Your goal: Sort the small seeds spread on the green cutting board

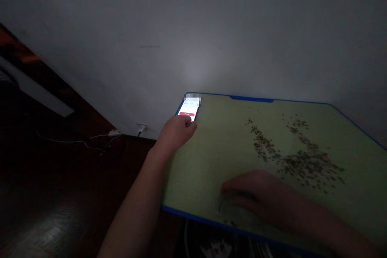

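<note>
At the table's far left corner, a lit smartphone (188,107) shows a white screen with a red button. My left hand (179,130) is closed over the phone's lower end, its fingers curled; their exact hold is hard to see. Close to the near edge, my right hand (256,193) curves over a clear rounded container (226,207), fingers around its rim. The container is dim and partly hidden by the hand. A few dark bits show at its base. Beyond this hand, many small dark pieces (308,165) lie scattered over the pale green tabletop (211,157).
Blue edging (205,215) borders the table, which stands against a grey wall (193,28). Left of it, a plug (142,128) sits in the wall and white cables (69,141) trail over the dark floor (60,209). Below the near edge is a shadowed space holding pale items (216,248).
</note>
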Tool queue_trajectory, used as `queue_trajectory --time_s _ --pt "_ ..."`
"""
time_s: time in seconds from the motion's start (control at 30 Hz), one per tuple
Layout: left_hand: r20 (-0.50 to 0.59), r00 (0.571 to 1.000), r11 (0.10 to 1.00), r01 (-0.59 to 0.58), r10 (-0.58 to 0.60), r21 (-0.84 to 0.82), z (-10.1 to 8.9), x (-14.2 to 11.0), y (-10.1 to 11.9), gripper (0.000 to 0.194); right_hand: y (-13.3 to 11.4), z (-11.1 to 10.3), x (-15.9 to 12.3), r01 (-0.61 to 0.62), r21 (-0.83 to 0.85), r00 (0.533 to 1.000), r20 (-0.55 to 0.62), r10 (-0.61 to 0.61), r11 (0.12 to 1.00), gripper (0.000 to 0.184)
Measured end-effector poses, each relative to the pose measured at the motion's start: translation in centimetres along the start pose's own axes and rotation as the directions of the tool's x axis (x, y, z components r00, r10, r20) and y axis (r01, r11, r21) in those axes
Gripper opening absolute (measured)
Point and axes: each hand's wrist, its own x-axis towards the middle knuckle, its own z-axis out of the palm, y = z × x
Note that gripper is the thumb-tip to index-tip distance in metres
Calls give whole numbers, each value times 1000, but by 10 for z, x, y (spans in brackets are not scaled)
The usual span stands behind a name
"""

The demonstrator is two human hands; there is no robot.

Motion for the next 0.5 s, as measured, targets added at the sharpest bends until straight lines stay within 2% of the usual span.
queue_trajectory --time_s 0.23,0.5 --pt "-21 1000 1000 -10 11 4 2 0 -2 31 -5 -1 -1 37 43 999 24 -38 998 26" --pt "12 1000 1000 -7 7 -19 0 1 -1 29 -14 -2 -9 36 43 999 6 -36 998 21"
